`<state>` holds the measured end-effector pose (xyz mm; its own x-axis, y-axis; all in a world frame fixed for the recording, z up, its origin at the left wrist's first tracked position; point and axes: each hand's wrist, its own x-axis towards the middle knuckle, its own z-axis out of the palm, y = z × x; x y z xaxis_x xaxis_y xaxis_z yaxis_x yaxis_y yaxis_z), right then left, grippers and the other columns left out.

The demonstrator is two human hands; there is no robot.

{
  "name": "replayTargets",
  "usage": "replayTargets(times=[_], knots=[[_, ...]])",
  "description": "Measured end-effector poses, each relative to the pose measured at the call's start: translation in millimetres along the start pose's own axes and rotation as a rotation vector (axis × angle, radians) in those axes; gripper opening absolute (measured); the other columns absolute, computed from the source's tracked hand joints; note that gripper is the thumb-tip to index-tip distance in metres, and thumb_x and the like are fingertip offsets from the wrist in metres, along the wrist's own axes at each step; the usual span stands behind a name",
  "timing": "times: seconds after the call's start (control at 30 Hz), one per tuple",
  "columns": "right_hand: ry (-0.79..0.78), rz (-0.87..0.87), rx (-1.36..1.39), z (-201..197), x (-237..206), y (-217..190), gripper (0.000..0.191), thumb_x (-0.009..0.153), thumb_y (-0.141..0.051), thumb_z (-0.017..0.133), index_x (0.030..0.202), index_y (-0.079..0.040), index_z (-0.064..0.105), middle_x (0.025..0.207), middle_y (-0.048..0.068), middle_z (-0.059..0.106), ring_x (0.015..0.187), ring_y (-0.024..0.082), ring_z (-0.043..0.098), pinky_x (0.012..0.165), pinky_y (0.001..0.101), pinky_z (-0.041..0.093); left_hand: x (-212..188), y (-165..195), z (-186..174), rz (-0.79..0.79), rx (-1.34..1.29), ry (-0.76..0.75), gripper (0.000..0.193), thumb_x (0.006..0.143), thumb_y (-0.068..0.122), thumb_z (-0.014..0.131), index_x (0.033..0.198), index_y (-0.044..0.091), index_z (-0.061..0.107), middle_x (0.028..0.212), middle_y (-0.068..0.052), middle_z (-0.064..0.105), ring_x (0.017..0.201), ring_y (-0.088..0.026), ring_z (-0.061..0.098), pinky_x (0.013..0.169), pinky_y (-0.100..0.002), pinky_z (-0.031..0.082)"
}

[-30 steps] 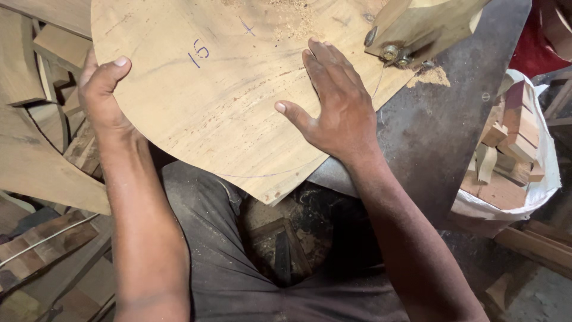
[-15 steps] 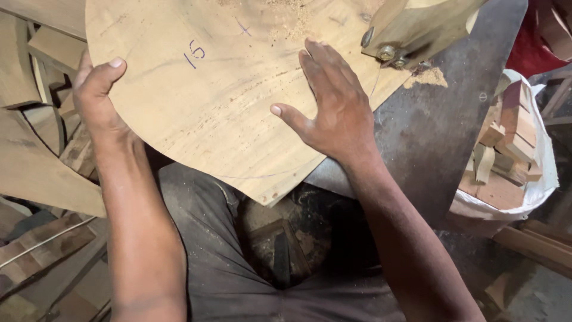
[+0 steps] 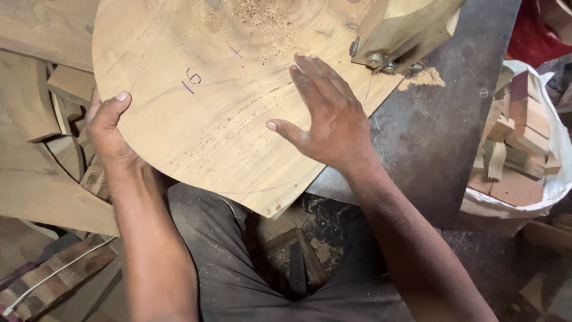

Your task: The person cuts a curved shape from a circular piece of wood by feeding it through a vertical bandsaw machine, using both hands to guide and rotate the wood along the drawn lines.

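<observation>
**Fingers close to the saw guide on a half-cut wooden disc**

Head view, the only one there is. The biggest worry for me is the right hand (image 3: pixel 330 128). It lies flat and open on the wooden board (image 3: pixel 208 113), fingers spread and pointing toward 12 o'clock, and the fingertips sit near the wooden guide block (image 3: pixel 405 27) with its bolts (image 3: pixel 381 59) at about 1 o'clock of the hand. I can't see a blade, it may be hidden under that block. If the board jerks or the palm slides forward on the sawdust (image 3: pixel 256 12), I'd guess those fingers go straight at whatever does the cutting.

Second worry: the left hand (image 3: pixel 110 128) grips the board's rim at 9 o'clock, thumb on top and the other fingers curled under, out of sight. A good part of the board hangs off the dark metal table (image 3: pixel 435 137) over the person's lap, so if that grip slips it could tip or twist.

The board itself: pale, smooth, already rounded along the left and bottom-left edge, with a straight uncut corner at 5 o'clock. A faint pencil curve runs just inside that corner. There's a pen mark near the left side and a small cross near the middle.

At 3 o'clock, well apart, a white sack (image 3: pixel 536 197) holds wood offcuts (image 3: pixel 518 125).
</observation>
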<state>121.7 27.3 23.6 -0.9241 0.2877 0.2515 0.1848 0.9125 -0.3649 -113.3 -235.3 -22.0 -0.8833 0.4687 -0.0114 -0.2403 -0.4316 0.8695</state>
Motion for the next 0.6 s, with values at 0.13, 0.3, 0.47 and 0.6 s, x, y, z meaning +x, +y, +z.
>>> replayTargets(times=[0.13, 0.3, 0.47, 0.6], knots=[[0.01, 0.011, 0.015, 0.2, 0.7, -2.7, 0.086, 0.096, -0.068, 0.068, 0.143, 0.003, 0.058, 0.154, 0.023, 0.052, 0.147, 0.04, 0.046, 0.119, 0.0551, 0.041, 1.7, -0.2, -1.2, -0.012, -0.039, -0.016, 0.068, 0.091, 0.008, 0.062, 0.152, -0.014, 0.042, 0.143, -0.026, 0.062, 0.129, -0.035, 0.066, 0.117, -0.04, 0.054], [0.004, -0.01, 0.01, 0.8, -0.4, -4.4, 0.087, 0.095, -0.068, 0.069, 0.143, 0.005, 0.058, 0.153, 0.025, 0.052, 0.146, 0.041, 0.045, 0.119, 0.0553, 0.04, -3.1, -1.2, -3.2, -0.004, 0.006, 0.023, 0.067, 0.09, 0.008, 0.061, 0.152, -0.014, 0.045, 0.143, -0.027, 0.062, 0.128, -0.034, 0.067, 0.116, -0.039, 0.054], [0.024, -0.007, 0.039, 0.8, -1.5, -3.9, 0.087, 0.095, -0.067, 0.069, 0.142, 0.006, 0.058, 0.154, 0.024, 0.051, 0.146, 0.042, 0.045, 0.119, 0.0546, 0.04, -3.5, 1.9, -1.1, 0.009, 0.063, 0.046, 0.067, 0.089, 0.009, 0.061, 0.15, -0.014, 0.046, 0.141, -0.026, 0.063, 0.125, -0.034, 0.067, 0.113, -0.04, 0.055], [0.036, -0.017, 0.029, 1.5, 0.3, -1.3, 0.087, 0.095, -0.067, 0.07, 0.142, 0.005, 0.058, 0.154, 0.023, 0.051, 0.146, 0.041, 0.046, 0.12, 0.0546, 0.04, -0.7, 2.8, -0.2, -0.013, 0.001, 0.008, 0.067, 0.089, 0.009, 0.061, 0.151, -0.013, 0.044, 0.141, -0.025, 0.062, 0.127, -0.034, 0.066, 0.115, -0.039, 0.053]])
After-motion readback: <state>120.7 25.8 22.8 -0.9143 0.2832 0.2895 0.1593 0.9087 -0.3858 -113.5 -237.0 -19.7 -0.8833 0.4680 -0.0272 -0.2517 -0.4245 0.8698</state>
